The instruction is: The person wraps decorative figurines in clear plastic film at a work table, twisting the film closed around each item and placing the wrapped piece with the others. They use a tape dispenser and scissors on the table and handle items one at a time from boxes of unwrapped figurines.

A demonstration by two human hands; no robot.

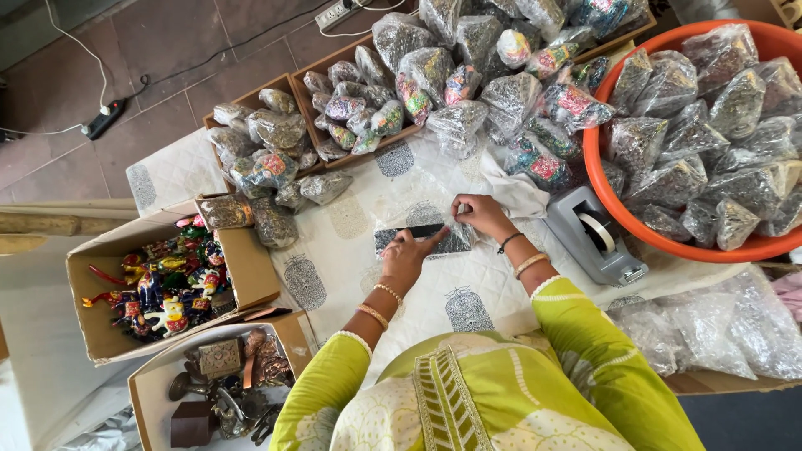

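- I see a table covered with a white quilted cloth [493, 288] that has grey printed motifs; below it the floor is of brown tiles.
- In the middle of the cloth lies a dark flat item in a clear plastic bag [424, 239].
- The left hand [407, 253] lies flat on this bag, with the fingers stretched out and pressing it down, not closed around it.
- The right hand [480, 214] pinches the right end of the bag between the fingertips.
- Just beside the right hand stands a grey tape dispenser [595, 236].
- Behind the dispenser is an orange tub [595, 159] full of wrapped pieces.
- At the far side are wooden trays [294, 82] with more wrapped pieces.
- At the left I see two cardboard boxes: one [246, 267] with colourful painted figurines, another [149, 392] with metal objects.
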